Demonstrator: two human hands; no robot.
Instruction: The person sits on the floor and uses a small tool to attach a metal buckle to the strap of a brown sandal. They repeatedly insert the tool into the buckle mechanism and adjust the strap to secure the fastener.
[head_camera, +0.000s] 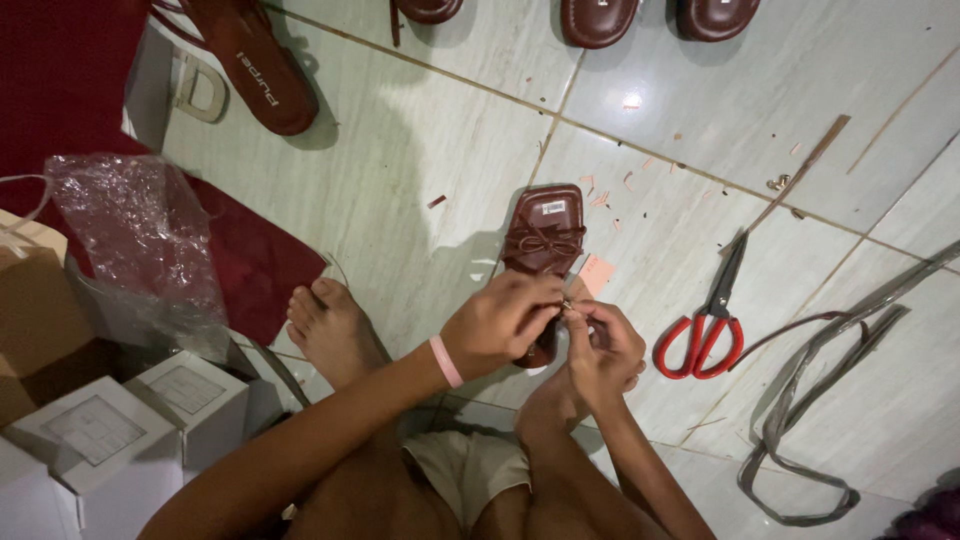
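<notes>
Both hands meet over the brown sandal (545, 235). The left hand (500, 322) grips its edge; the right hand (600, 345) pinches a tiny piece.

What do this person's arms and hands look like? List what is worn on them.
Both forearms are bare, with no sleeves or gloves in view. The left hand has a plain pink band around its wrist. The right hand shows no band, watch or ring that can be made out.

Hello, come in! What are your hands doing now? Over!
Left hand and right hand both pinching at the near end of the brown sandal. Sandal flat on the tiled floor. Red scissors beside, clear of hands.
</notes>
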